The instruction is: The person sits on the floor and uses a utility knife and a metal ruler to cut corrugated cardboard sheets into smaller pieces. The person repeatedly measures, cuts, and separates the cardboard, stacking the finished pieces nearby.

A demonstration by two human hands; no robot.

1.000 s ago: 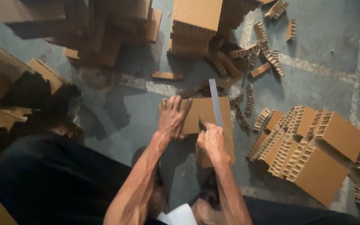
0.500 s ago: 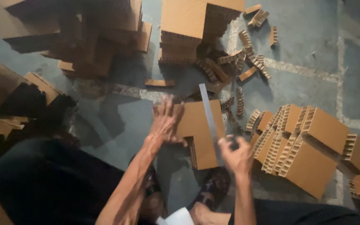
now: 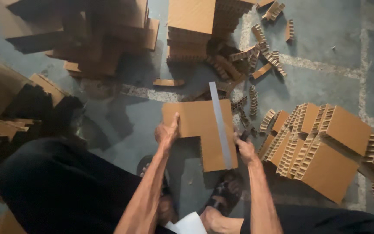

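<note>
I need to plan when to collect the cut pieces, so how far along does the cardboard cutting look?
Done: a heap of cut honeycomb blocks lies at the right, with narrow offcuts scattered behind. In hand: the left hand steadies an L-shaped honeycomb cardboard piece while the right hand holds a long blade across it. Left: uncut board stacks stand further back.

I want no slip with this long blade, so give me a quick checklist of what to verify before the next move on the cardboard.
1. Left hand pins the L-shaped cardboard piece at its left edge: ok.
2. Left fingers away from the blade: ok.
3. Right hand around the blade's handle: ok; grip firmness: cannot tell.
4. Blade lies flat across the piece: cannot tell.
5. Sandalled foot just below the piece, close to the blade's lower end: not ok.
6. Stacked blocks crowd the right hand: not ok.
</note>
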